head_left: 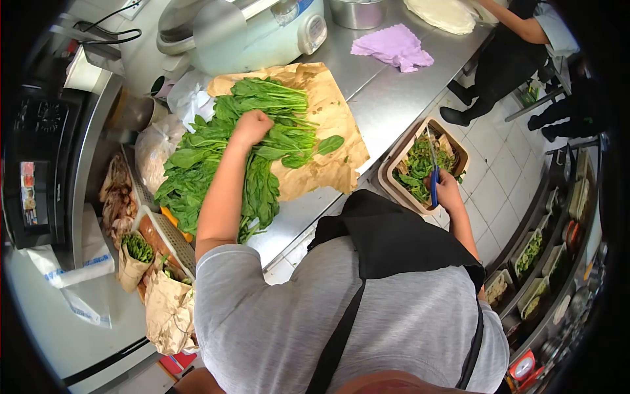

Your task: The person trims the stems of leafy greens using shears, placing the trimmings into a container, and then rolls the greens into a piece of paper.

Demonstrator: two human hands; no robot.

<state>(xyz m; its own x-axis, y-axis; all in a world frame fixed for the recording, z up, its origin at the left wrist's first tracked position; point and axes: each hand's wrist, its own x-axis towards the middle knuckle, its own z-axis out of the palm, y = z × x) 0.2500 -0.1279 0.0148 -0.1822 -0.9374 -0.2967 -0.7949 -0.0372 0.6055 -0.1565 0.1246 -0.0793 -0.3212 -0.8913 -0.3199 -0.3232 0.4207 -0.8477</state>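
Observation:
A large heap of leafy greens (pixel 197 157) lies on brown paper (pixel 335 131) over the steel table. On top of the leaves rests my left hand (pixel 253 127), its fingers curled together; what they hold, if anything, is hidden. My right hand (pixel 447 190) is closed around the blue handle of a knife (pixel 434 177), whose blade points away over a tan bin (pixel 464 154). Inside that bin are green scraps (pixel 419 164) and bits of stem. The bin stands beside the table, below its edge.
A pale green machine (pixel 262 39), a metal pot (pixel 357 12) and a purple cloth (pixel 392 48) are at the far side. Another person (pixel 505 52) stands at the upper right. Plastic bags (pixel 161 148) and a basket (pixel 167 240) are left; food containers (pixel 530 253) line the right.

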